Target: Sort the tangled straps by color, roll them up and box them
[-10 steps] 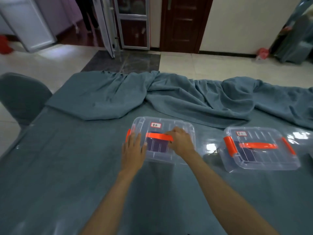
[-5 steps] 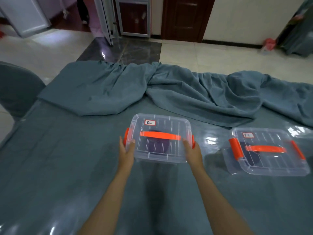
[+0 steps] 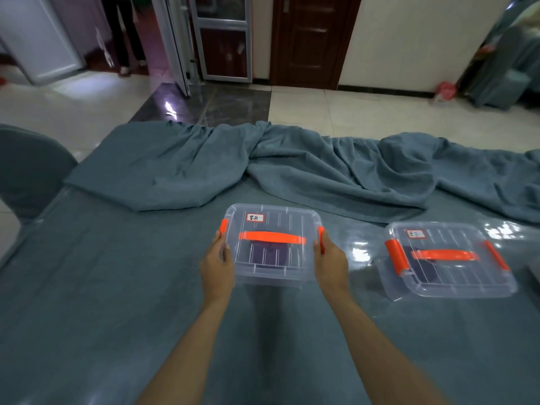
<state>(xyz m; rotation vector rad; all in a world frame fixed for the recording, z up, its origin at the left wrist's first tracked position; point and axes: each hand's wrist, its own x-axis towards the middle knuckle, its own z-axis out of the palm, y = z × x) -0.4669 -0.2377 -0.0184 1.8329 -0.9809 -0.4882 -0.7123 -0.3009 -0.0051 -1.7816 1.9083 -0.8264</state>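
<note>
Two hands, left and right, are clasped in a firm grip around a lidded clear plastic box with orange latches.

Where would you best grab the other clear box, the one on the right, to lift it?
Probably by the orange handle across the lid of the right box, coming from above: it lies flat along the lid's middle, so the box should hang level. Alternatively, take both short ends at the orange clips, as the hands do on the nearer box.
</note>
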